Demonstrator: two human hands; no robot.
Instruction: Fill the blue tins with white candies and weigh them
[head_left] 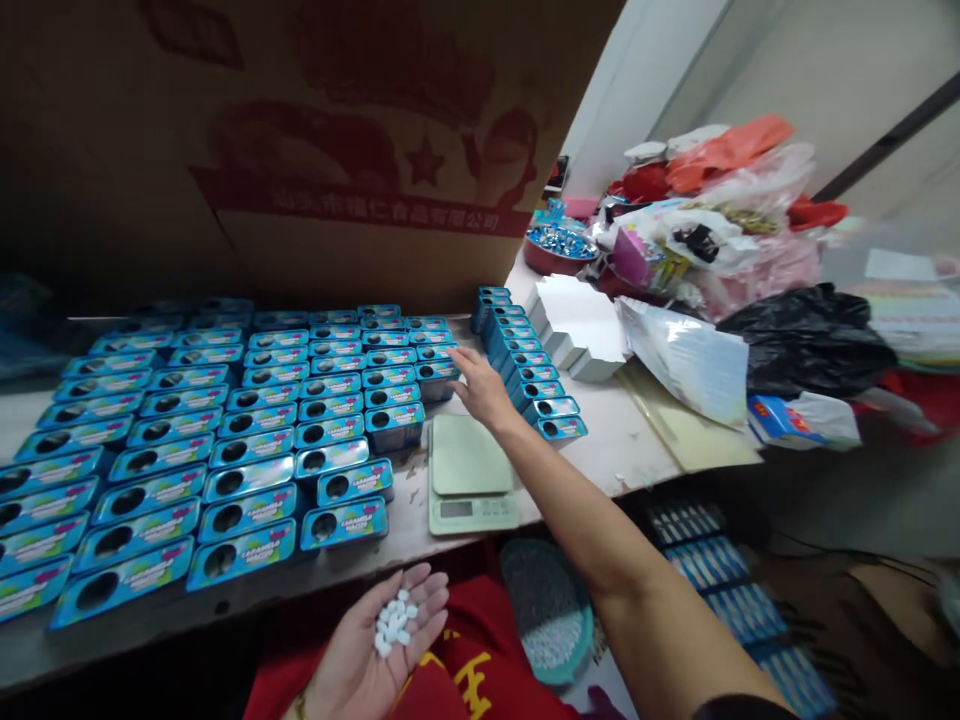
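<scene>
My left hand (386, 635) is palm up below the table edge, fingers loosely cupped under a small heap of white candies (394, 622). Over the table, my right hand (480, 385) reaches to a blue tin (435, 368) at the right side of a large group, with thumb and fingers at its right end. Rows of similar blue tins (259, 450), each with a dark round spot on its lid, cover the left of the table. A pale green scale (471, 455) lies just below my right hand, nothing on its plate.
A large cardboard box (300, 150) stands behind the tins. Another column of blue tins (536, 375), white boxes (574, 320), a red bowl (561, 250) and piled plastic bags (720, 210) are to the right. Below the edge sits a teal tub (577, 655) with white pieces.
</scene>
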